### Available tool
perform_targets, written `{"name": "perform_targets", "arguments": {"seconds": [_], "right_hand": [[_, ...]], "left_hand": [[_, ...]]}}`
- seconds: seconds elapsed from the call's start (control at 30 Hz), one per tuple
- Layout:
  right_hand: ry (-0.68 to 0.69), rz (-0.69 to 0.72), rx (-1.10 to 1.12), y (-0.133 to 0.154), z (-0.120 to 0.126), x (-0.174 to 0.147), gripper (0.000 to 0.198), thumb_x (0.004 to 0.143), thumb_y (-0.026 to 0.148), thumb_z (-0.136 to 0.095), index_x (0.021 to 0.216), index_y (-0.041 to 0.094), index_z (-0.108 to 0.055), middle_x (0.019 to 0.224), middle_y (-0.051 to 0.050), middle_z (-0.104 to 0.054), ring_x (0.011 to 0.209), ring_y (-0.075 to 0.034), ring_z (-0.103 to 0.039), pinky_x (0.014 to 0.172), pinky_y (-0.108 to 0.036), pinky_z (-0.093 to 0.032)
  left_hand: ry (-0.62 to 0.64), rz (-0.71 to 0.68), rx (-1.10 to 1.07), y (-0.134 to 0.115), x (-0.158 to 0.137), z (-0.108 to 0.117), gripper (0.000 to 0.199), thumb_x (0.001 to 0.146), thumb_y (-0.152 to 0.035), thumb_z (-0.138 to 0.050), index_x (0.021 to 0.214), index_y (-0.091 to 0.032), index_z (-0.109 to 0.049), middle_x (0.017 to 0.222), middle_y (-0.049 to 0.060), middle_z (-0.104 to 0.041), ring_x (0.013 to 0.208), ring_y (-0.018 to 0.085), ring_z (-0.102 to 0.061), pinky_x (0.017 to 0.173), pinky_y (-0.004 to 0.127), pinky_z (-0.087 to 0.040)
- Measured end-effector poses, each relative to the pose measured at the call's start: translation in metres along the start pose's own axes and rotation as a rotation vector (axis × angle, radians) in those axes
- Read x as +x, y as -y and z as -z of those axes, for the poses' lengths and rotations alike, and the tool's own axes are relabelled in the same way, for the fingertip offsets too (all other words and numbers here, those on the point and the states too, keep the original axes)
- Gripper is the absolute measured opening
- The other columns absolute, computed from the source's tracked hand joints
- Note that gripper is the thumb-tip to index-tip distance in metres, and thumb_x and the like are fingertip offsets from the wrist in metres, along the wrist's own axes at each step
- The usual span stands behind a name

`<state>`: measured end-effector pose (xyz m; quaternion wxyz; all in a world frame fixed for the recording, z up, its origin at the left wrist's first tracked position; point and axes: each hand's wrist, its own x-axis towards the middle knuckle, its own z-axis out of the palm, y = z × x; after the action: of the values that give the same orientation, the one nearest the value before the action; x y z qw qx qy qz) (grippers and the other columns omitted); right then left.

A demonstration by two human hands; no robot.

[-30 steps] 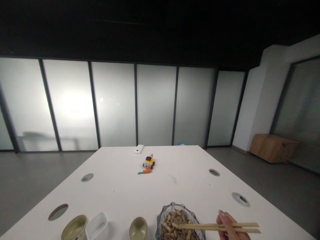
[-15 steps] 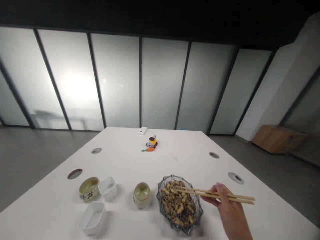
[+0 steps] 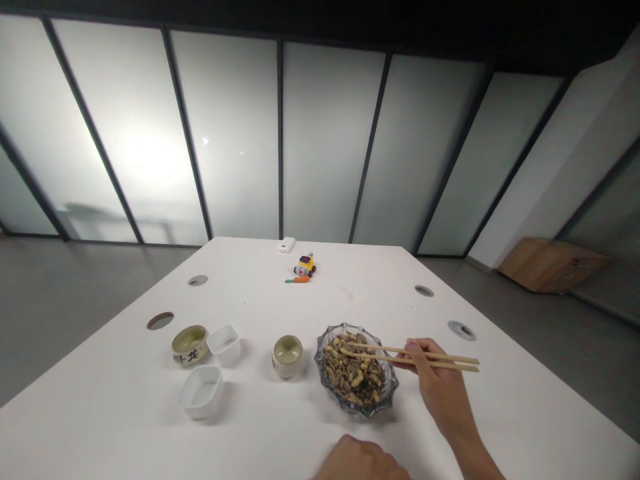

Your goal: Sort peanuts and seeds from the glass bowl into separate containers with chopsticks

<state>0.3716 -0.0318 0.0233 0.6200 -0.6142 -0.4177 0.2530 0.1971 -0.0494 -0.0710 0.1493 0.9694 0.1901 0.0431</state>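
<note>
My right hand [image 3: 434, 373] is closed on a pair of wooden chopsticks [image 3: 400, 359], held almost level and pointing left. Their tips reach over the striped sunflower seeds and peanuts [image 3: 353, 373] in a scalloped glass bowl [image 3: 390, 398]; whether they pinch a piece is too small to tell. At the bottom edge, just in front of the bowl, my left hand [image 3: 360, 460] shows its back and knuckles, with the fingers curled. Part of it is cut off by the frame. Left of the bowl stands a small ceramic cup [image 3: 287, 360].
Farther left are a low ceramic bowl with dark characters [image 3: 190, 348] and two white dishes [image 3: 225, 345]. A yellow toy vehicle [image 3: 305, 265], a toy carrot [image 3: 298, 280] and a white box-shaped object [image 3: 287, 245] lie toward the far end. Round holes [image 3: 161, 321] pierce the tabletop.
My left hand has come into view at the bottom. The view has tilted down, so the table things appear higher. My right hand keeps the chopsticks over the bowl, their tips slightly farther apart.
</note>
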Motion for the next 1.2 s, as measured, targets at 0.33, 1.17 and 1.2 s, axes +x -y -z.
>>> {"name": "perform_targets", "arguments": {"seconds": [0.33,1.17,1.2], "right_hand": [[0.107,0.042,-0.036,-0.015,-0.008,-0.001,0.053,0.084,0.075,-0.067,0.079,0.022,-0.068,0.079,-0.007,-0.077,0.072,-0.027,-0.079,0.068,-0.036,-0.067],[0.036,-0.001,0.143,-0.012,-0.011,0.003,0.059,0.073,0.079,-0.076,0.074,0.02,-0.07,0.073,-0.005,-0.072,0.073,-0.025,-0.077,0.072,-0.039,-0.07],[0.021,-0.004,0.17,-0.013,-0.011,0.003,0.059,0.072,0.078,-0.078,0.073,0.019,-0.07,0.073,-0.004,-0.071,0.073,-0.024,-0.076,0.072,-0.039,-0.071]], "left_hand": [[-0.321,-0.204,0.085,0.011,-0.016,-0.002,0.022,0.095,-0.033,-0.072,0.077,-0.028,-0.061,0.063,-0.005,-0.065,0.056,0.015,-0.061,0.05,0.024,-0.042],[-0.794,0.657,-0.452,0.112,-0.102,0.075,0.087,0.078,-0.032,-0.077,0.153,-0.021,-0.035,0.142,0.014,-0.063,0.128,0.033,-0.062,0.113,0.05,-0.045],[-0.786,0.653,-0.451,0.111,-0.102,0.075,0.087,0.077,-0.033,-0.078,0.153,-0.021,-0.036,0.143,0.014,-0.063,0.129,0.034,-0.062,0.112,0.05,-0.045]]}}
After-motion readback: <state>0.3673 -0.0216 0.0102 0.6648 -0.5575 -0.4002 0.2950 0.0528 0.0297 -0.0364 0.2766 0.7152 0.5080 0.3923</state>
